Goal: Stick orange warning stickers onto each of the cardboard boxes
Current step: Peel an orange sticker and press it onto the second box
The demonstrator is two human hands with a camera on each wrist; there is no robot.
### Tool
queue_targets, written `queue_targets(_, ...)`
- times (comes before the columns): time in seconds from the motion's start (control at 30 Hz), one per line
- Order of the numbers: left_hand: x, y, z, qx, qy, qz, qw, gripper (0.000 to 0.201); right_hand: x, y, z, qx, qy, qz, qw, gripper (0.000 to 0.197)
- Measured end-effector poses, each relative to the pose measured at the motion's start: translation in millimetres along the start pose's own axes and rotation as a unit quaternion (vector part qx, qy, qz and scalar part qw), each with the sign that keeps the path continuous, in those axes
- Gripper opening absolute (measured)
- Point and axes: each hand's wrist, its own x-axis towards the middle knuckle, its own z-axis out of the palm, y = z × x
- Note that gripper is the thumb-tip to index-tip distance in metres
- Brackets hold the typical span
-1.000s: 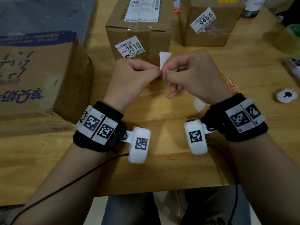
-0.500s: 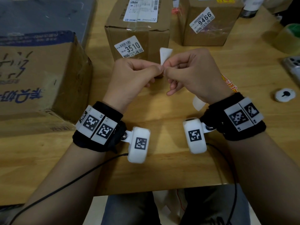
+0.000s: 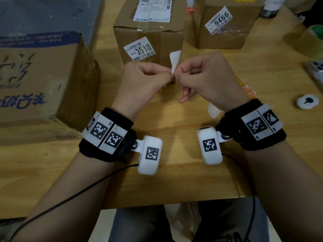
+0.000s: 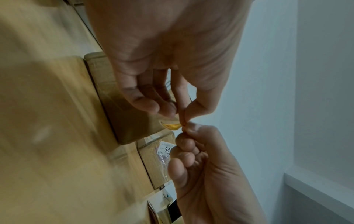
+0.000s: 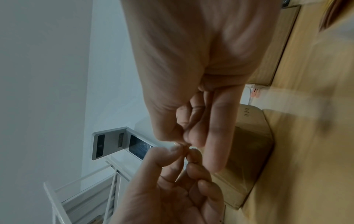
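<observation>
Together, fingers [image 3: 166, 76] pinching sticker [image 3: 175, 61]

1. The head view is evenly lit and rather dim, with a soft sheen on the bench [image 3: 174, 180] near its front edge.
2. Wide-angle bending curves the boxes at the head view's edges, and the corners darken.
3. The left wrist view is dim and smeared; the large box [image 4: 47, 121] at its left is blurred by motion.
4. The right wrist view is soft, and its right side is blurred.
5. In both wrist views the pale wall [image 5: 47, 60] behind is brighter than the shaded palms.
</observation>
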Motion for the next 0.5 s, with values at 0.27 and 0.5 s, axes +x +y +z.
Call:
queue_targets(0.27,-0.1,-1.4,0.1,-0.003,-0.006,0.0,1.0,0.012,1.2,1.0,-0.1,0.01,0.015,0.001,1.0,0.016)
queue_targets(0.5,-1.1,0.8,0.8,-0.011,0.003,-0.009,1.0,0.006,1.8,1.4,-0.4,0.027,0.021,0.007,0.999,0.017)
